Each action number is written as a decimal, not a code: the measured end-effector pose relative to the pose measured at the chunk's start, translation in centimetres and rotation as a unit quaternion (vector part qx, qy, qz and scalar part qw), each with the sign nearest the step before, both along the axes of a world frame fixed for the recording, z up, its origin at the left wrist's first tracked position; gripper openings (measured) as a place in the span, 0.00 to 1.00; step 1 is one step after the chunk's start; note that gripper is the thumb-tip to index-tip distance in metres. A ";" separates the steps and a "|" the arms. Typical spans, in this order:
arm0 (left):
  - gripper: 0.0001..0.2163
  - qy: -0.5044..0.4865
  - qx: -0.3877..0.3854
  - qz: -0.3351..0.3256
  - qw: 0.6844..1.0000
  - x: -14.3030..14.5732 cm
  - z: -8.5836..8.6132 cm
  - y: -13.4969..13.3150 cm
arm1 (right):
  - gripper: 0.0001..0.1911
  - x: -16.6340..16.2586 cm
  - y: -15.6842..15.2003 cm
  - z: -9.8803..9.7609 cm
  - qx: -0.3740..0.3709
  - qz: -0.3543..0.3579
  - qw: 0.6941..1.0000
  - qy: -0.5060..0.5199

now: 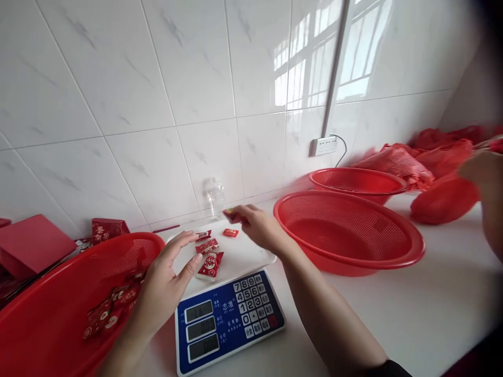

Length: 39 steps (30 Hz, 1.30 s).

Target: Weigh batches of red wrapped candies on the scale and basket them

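My left hand (pixel 167 285) is open, fingers stretched toward the white pan of a blue-faced electronic scale (pixel 228 314), its fingertips beside several small red and white sweet packets (pixel 210 262) lying on the pan. My right hand (pixel 251 222) hovers over the far side of the pan, fingers pinched on a small sweet with a yellow tip (pixel 230 212). Another small red sweet (pixel 230 232) lies on the pan just below it. More red packets (pixel 112 309) lie in the red basin (pixel 47 324) under my left forearm.
Two empty red mesh baskets (pixel 349 230) (pixel 359 183) stand right of the scale. Red plastic bags (pixel 428 167) pile at the far right, where another person's hand (pixel 485 173) shows. A clear plastic bottle (pixel 215 196) stands by the tiled wall. Red boxes (pixel 33 243) lie at left.
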<state>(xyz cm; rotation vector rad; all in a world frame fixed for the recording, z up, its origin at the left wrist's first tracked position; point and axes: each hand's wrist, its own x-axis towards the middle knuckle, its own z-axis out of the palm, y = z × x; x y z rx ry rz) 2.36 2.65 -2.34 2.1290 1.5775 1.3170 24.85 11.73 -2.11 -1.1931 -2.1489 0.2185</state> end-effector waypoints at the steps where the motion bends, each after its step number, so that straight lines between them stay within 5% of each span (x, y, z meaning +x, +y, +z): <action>1: 0.17 -0.013 0.005 -0.004 1.000 0.1 -0.1 0.1 | 0.25 1.3 -0.1 0.5 0.021 -0.042 0.999 0.022; 5: 0.18 -0.047 -0.003 -0.006 0.999 -0.6 -0.5 0.3 | 0.25 6.8 -0.4 1.6 0.083 -0.204 0.971 0.090; 9: 0.21 -0.117 -0.046 0.012 0.992 -1.6 -0.6 0.2 | 0.24 8.4 -0.4 1.8 0.007 -0.280 0.957 0.073; 11: 0.22 -0.173 -0.064 0.024 0.983 -2.0 -0.4 0.1 | 0.28 7.1 -0.6 1.9 -0.028 -0.237 0.969 0.062; 15: 0.20 -0.261 -0.015 0.026 0.965 -2.5 0.8 -0.6 | 0.36 2.3 -1.0 1.2 -0.088 -0.036 0.995 0.006; 22: 0.14 -0.319 0.083 0.012 0.944 -3.5 2.6 -1.9 | 0.55 -4.6 0.3 -1.4 -0.230 0.157 0.945 -0.173; 31: 0.12 -0.346 0.109 -0.025 0.932 -4.7 3.3 -2.7 | 0.49 -7.2 4.1 -2.4 -0.242 0.126 0.937 -0.219; 39: 0.12 -0.371 0.108 -0.047 0.921 -4.6 3.8 -3.2 | 0.48 -9.9 4.5 -2.8 -0.226 0.125 0.944 -0.208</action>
